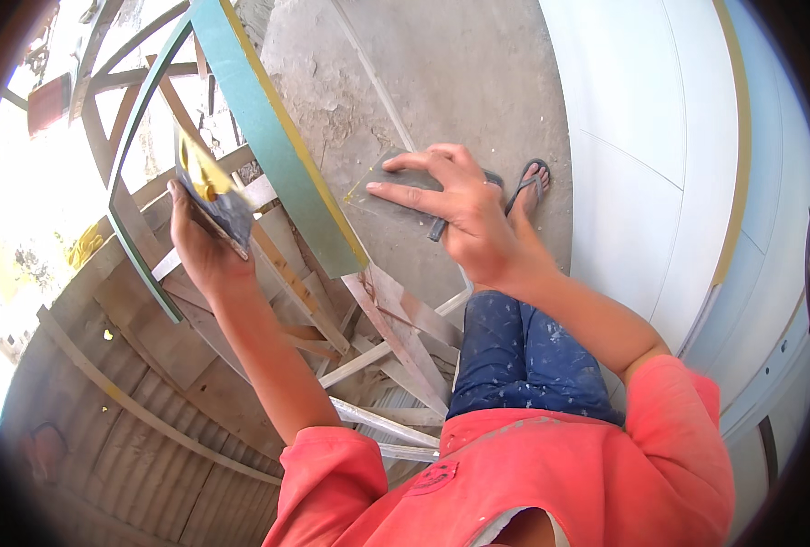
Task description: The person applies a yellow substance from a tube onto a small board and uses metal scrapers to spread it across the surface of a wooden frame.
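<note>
My left hand (203,249) holds up a flat putty board (232,217), tilted, with yellow putty (203,179) smeared on its face. In my right hand (473,212) is a wide, dark putty spreader (410,179), with fingers spread over its blade and traces of yellow along the front edge. Between the two hands lies a long green panel (275,143) with a yellow-coated edge (292,130). From this angle the spreader appears just right of that edge, apart from it.
A thin curved green strip (119,171) joins the panel's far end. Wooden lengths (357,366) crisscross below it. Large white panels (624,82) stand to my right over a concrete floor (460,61). Corrugated sheeting (138,417) lies at lower left.
</note>
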`<action>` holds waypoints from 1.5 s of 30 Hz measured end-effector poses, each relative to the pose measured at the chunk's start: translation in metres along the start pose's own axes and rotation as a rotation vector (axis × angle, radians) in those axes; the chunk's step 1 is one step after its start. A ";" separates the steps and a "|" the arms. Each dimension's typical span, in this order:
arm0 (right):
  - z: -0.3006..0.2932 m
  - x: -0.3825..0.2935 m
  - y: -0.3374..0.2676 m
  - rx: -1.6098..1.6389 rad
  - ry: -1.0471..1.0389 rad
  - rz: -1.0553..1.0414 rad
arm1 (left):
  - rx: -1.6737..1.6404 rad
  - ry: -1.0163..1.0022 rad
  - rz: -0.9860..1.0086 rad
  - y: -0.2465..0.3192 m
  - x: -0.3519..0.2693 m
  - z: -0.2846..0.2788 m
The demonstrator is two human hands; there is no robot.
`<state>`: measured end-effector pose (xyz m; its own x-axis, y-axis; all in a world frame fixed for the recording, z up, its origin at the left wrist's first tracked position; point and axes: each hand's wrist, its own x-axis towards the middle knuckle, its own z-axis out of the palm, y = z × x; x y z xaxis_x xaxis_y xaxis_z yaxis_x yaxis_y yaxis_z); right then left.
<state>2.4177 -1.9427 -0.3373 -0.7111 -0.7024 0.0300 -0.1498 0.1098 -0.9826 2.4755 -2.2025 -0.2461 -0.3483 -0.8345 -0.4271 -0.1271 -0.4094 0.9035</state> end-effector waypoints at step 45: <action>0.076 -0.096 0.029 0.287 0.047 -0.057 | -0.373 -0.333 0.094 -0.077 0.013 -0.027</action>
<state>2.5342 -1.9252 -0.3830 -0.7392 -0.6676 0.0887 0.0047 -0.1369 -0.9906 2.5057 -2.1912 -0.3222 -0.6270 -0.7362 -0.2548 0.2386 -0.4928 0.8368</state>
